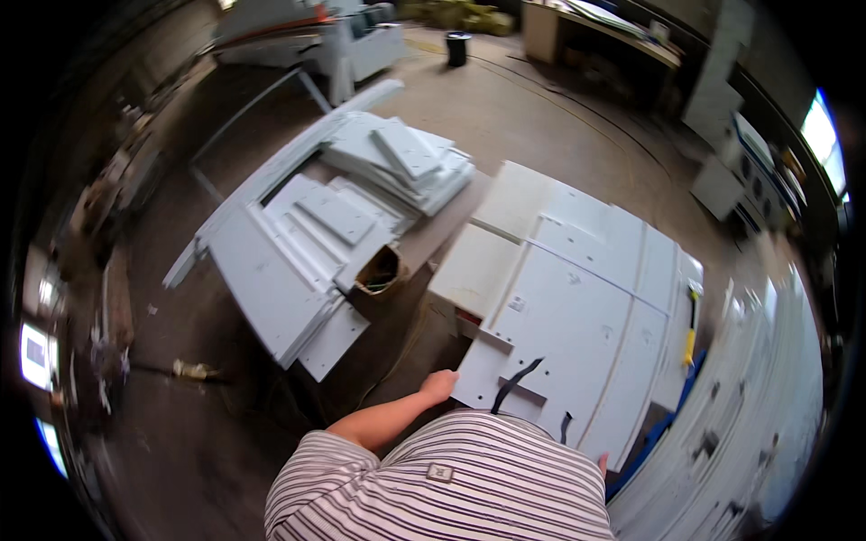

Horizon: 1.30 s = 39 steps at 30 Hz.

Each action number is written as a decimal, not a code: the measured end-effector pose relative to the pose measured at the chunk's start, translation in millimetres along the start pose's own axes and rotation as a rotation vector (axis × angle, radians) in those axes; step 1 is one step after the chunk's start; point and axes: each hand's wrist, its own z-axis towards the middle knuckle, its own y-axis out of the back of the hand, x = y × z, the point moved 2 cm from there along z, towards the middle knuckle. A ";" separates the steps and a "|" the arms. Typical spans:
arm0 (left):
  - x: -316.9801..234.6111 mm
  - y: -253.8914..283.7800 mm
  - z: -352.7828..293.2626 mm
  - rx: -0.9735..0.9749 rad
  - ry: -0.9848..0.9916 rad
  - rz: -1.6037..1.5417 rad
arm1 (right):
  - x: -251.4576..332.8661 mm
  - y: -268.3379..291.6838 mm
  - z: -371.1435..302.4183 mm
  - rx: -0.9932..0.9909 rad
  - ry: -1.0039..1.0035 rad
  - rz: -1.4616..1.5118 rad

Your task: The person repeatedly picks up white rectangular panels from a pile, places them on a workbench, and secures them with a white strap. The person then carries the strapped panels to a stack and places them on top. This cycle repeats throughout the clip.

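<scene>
A large white panel (577,316) with small dark holes lies before me on a stack of flat boards. My left hand (440,386) is closed on its near left corner. At the near right corner only a small part of my right hand (603,464) shows against the edge; my body hides the rest. Two dark strips, a longer strip (516,383) and a shorter strip (566,426), stick up over the panel's near end. A smaller white piece (483,365) sits at the left corner beside my left hand. A tool with a yellow handle (690,347) rests at the stack's right side.
To the left stands another pile of white panels (271,270) beside a long white rail (271,171). An open brown container (382,270) sits between the piles. Long white profiles (740,406) lie at right. Farther off are a black bucket (457,48) and a desk (541,34).
</scene>
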 end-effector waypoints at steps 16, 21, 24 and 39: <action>-55.2 66.8 66.9 -0.177 0.185 -0.154 | 40.5 -72.3 39.4 -0.156 0.287 -0.104; -104.5 84.7 127.2 -0.144 0.054 0.269 | 73.4 -99.4 116.4 -0.195 0.218 -0.258; -111.7 87.7 153.1 -0.152 0.081 0.281 | 93.7 -97.0 138.3 -0.214 0.029 -0.451; -41.8 125.7 313.2 -0.719 0.423 -0.115 | 115.3 -101.0 133.7 -0.241 -0.245 -0.541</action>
